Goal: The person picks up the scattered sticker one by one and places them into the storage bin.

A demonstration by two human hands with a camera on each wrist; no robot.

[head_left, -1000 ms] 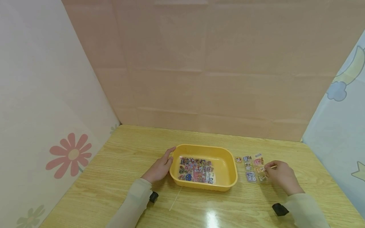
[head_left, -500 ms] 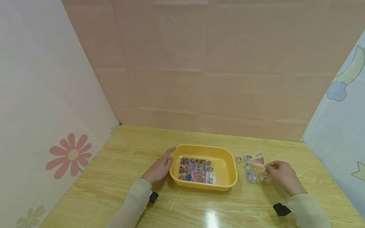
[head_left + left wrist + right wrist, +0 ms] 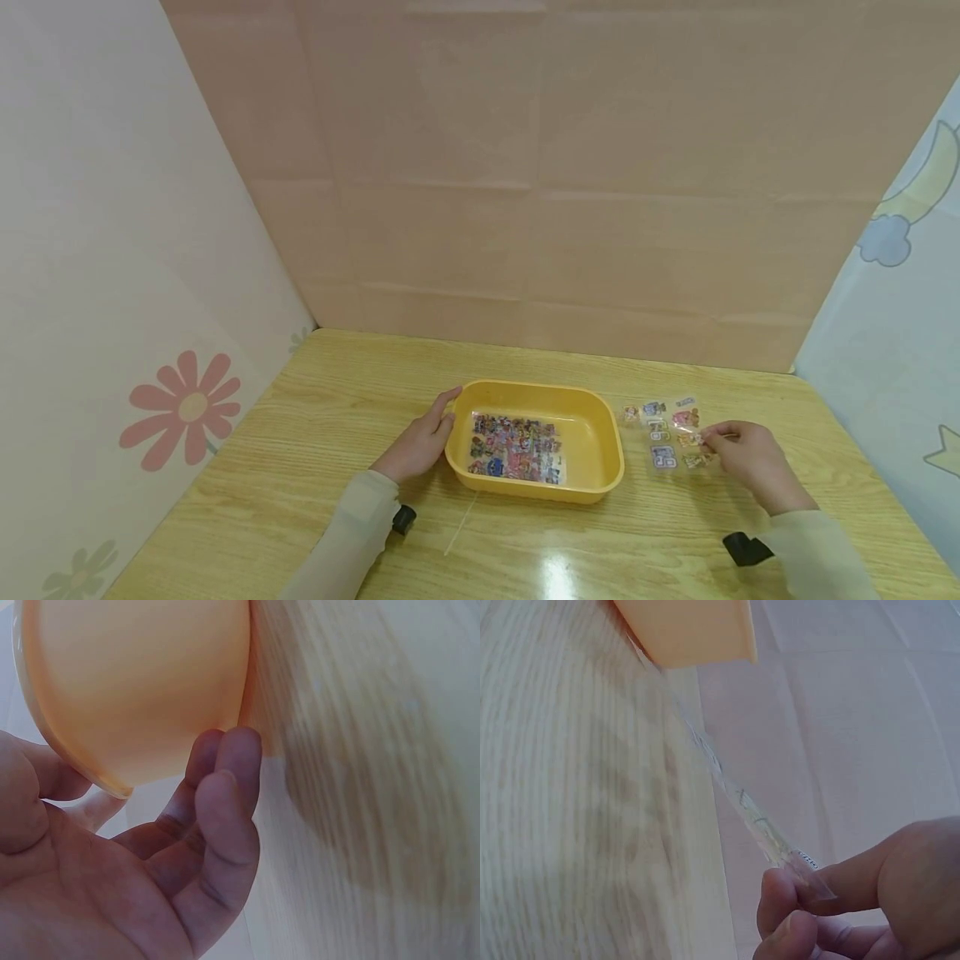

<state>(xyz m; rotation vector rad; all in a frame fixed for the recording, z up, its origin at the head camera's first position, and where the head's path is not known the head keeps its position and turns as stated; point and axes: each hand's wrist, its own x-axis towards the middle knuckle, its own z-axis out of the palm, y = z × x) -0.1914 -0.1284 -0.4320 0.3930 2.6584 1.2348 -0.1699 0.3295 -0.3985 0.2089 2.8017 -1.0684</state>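
Observation:
My right hand (image 3: 750, 467) pinches the near right edge of a clear sticker sheet (image 3: 663, 456) between thumb and fingers. Small coloured number and character designs are printed on it. In the right wrist view the sheet (image 3: 742, 806) is seen nearly edge-on, slanting up from the table to my fingertips, its far end close to the basin. At the left end of the yellow plastic basin (image 3: 536, 490), my left hand (image 3: 417, 443) holds the wall, thumb at the rim and curled fingers against the outside, as the left wrist view shows. More sticker sheets (image 3: 516, 450) lie inside the basin, towards its left.
The wood-grain table (image 3: 360, 375) carries the basin. A thin pale stick or strip (image 3: 461, 523) lies on it in front of the basin. A pinkish-brown covering (image 3: 547, 208) hangs behind, with patterned white walls on the left and right.
My right hand has shifted slightly right, and the sticker sheet's right side has tilted up off the table with it. My left hand and the basin have stayed put.

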